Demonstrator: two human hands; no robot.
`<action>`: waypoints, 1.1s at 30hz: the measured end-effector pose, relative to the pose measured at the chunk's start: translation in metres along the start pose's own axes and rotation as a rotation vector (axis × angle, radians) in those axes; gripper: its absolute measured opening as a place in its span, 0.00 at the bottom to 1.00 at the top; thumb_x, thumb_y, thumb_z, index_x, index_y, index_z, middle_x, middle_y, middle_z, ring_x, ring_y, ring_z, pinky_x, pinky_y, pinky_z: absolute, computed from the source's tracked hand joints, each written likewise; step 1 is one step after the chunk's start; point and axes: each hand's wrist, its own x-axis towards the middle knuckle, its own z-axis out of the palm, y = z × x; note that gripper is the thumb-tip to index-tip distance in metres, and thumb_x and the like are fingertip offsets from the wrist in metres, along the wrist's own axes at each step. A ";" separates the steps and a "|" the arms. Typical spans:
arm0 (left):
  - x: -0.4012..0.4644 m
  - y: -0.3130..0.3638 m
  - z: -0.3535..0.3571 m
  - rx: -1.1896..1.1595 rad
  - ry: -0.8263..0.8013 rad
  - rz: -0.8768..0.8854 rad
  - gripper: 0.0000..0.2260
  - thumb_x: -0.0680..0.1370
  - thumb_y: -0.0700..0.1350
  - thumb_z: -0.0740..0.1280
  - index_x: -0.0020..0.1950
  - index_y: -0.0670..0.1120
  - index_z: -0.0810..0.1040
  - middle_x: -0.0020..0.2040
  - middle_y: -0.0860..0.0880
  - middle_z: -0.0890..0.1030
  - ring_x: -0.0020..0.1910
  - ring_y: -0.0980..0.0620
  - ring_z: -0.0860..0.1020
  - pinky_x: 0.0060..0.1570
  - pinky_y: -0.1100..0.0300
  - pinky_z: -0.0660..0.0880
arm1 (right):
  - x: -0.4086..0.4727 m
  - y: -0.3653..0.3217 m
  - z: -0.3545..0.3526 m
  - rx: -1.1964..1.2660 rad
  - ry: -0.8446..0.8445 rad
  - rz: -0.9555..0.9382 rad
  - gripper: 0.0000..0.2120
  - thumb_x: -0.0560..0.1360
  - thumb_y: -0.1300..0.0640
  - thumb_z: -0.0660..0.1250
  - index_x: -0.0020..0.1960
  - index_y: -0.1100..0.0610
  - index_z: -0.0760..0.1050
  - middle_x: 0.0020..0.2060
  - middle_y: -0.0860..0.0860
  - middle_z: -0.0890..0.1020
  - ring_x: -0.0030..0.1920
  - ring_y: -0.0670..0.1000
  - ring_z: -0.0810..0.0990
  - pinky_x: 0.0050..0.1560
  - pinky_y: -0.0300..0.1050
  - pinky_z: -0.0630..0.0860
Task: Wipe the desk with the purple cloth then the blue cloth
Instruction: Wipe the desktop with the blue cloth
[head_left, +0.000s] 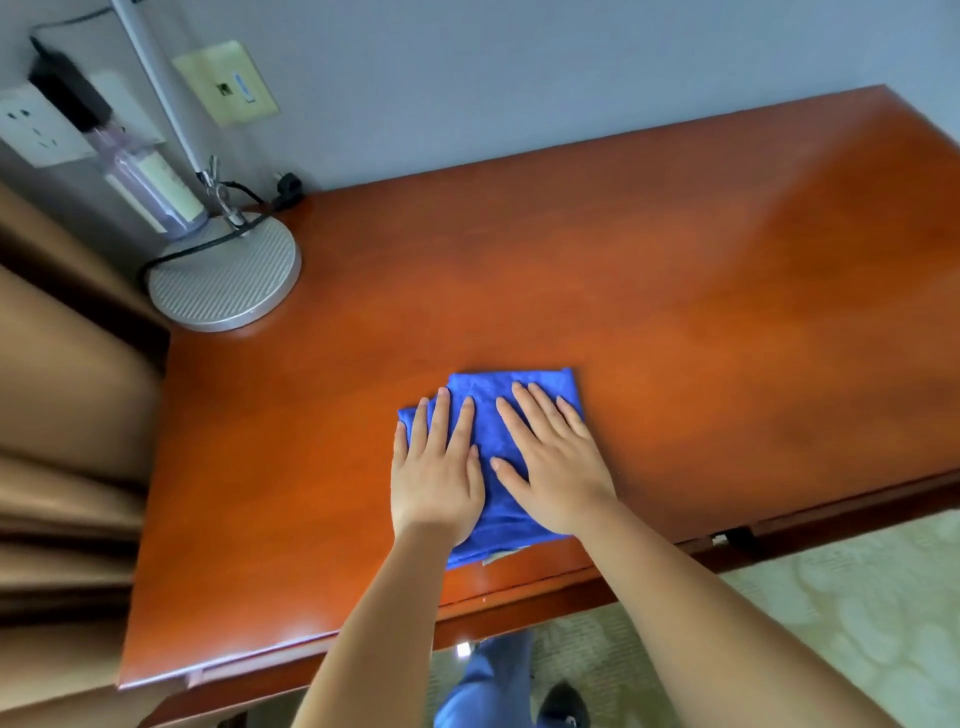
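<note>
Blue cloth (493, 415): a folded, soft-looking square of vivid royal blue, lying flat on the counter toward 6 o'clock, near the front edge.
Left grip (436, 473): open, fingers straight and slightly spread, palm pressed flat on the cloth's 9 o'clock half.
Right grip (553, 467): open as well, flat on the 3 o'clock half, thumb just beside the left thumb.
Cloth corner: a pale tag or seam shows at its 6 o'clock edge.
Counter (675, 312): glossy reddish-brown wood, smooth, with a stepped front lip.
Lamp base (226, 278): round, ribbed silver metal disc at 10 o'clock, a black cord crossing it.
Curtain (62, 441): tan pleated fabric at 9 o'clock.
Floor (831, 613): pale patterned carpet at 5 o'clock.
</note>
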 end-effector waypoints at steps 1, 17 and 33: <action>0.006 0.000 -0.001 -0.005 0.000 -0.009 0.30 0.77 0.54 0.36 0.79 0.51 0.51 0.79 0.47 0.50 0.78 0.45 0.48 0.75 0.48 0.45 | 0.008 0.003 0.000 -0.006 0.012 -0.010 0.32 0.78 0.39 0.48 0.75 0.56 0.63 0.75 0.55 0.63 0.75 0.54 0.60 0.73 0.53 0.52; 0.039 0.025 0.004 -0.015 -0.013 -0.007 0.32 0.76 0.55 0.33 0.79 0.50 0.49 0.79 0.46 0.48 0.78 0.44 0.46 0.76 0.47 0.44 | 0.029 0.043 -0.018 -0.098 -0.103 -0.052 0.40 0.71 0.36 0.30 0.79 0.53 0.43 0.78 0.51 0.44 0.77 0.49 0.40 0.75 0.47 0.35; 0.021 0.065 0.011 -0.002 -0.031 -0.015 0.30 0.77 0.53 0.37 0.79 0.50 0.51 0.79 0.46 0.50 0.78 0.44 0.48 0.75 0.46 0.45 | -0.007 0.060 -0.014 -0.036 -0.016 0.041 0.32 0.76 0.42 0.50 0.75 0.56 0.63 0.75 0.55 0.63 0.75 0.54 0.60 0.73 0.52 0.51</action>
